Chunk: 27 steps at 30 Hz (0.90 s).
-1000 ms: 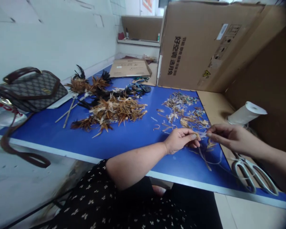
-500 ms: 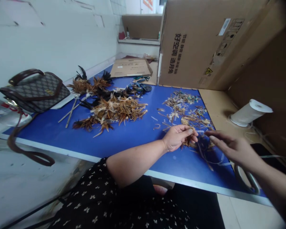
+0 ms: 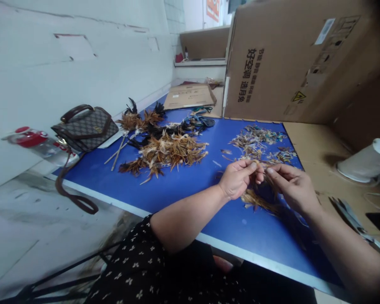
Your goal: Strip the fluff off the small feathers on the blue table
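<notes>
My left hand (image 3: 239, 179) is closed in a pinch over the blue table, with the brown tip of a feather showing at its fingertips. Close against it, my right hand (image 3: 293, 185) is pinched too, and whatever lies between its thumb and finger is too small to make out. Beneath the hands lies a bunch of tan feathers (image 3: 258, 200), partly covered by them. Beyond the hands spreads a loose pile of feather scraps (image 3: 256, 137). Farther left is a large heap of tied brown and black feathers (image 3: 174, 150).
Two thin sticks (image 3: 115, 156) poke out near a patterned handbag (image 3: 88, 128) and a red-capped bottle (image 3: 41, 145) at the left. A big cardboard box (image 3: 272, 67) stands behind. To the right are a spool (image 3: 365, 160) and scissors (image 3: 348, 213).
My right hand has come in to the left hand's fingertips from a little way right, where it was drawing out a pale strip. The view has shifted, so the table's things appear farther right.
</notes>
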{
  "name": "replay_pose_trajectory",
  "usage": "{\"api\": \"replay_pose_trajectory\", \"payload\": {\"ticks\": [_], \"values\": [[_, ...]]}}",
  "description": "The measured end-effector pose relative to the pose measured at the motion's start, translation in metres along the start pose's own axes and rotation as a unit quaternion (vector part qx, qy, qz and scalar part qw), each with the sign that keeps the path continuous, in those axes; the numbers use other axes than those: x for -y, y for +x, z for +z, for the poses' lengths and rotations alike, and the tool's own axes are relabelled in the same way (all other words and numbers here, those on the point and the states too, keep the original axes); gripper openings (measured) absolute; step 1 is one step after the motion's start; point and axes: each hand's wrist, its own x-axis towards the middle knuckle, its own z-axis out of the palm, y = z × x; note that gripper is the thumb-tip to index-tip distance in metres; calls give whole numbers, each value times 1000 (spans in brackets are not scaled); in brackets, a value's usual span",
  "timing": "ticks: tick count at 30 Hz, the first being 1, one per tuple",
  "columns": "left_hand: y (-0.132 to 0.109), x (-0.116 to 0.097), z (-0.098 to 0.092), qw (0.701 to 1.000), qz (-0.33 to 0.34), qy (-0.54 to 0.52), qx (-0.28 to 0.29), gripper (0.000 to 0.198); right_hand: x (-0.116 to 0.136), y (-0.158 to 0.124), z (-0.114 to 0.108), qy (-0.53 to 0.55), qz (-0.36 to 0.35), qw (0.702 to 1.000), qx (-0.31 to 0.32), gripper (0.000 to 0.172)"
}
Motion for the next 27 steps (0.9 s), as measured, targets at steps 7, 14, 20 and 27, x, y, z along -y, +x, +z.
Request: {"api": "replay_pose_trajectory", "payload": {"ticks": [7,14,20,27], "values": [[14,-29,-7,987,84,26,-135,25,-7,-5,-10,-139,-92,981,-102,39],[0,-5,-6,932,178,298,-107,39,-20,-9,-12,-297,-270,910,-106,18],[-7,19,-10,893,206,400,-22,36,-18,-13,-5,-277,-328,901,-68,8],[-2,28,-20,944,47,325,-28,42,-13,-14,-6,-252,-363,896,-55,3]]}}
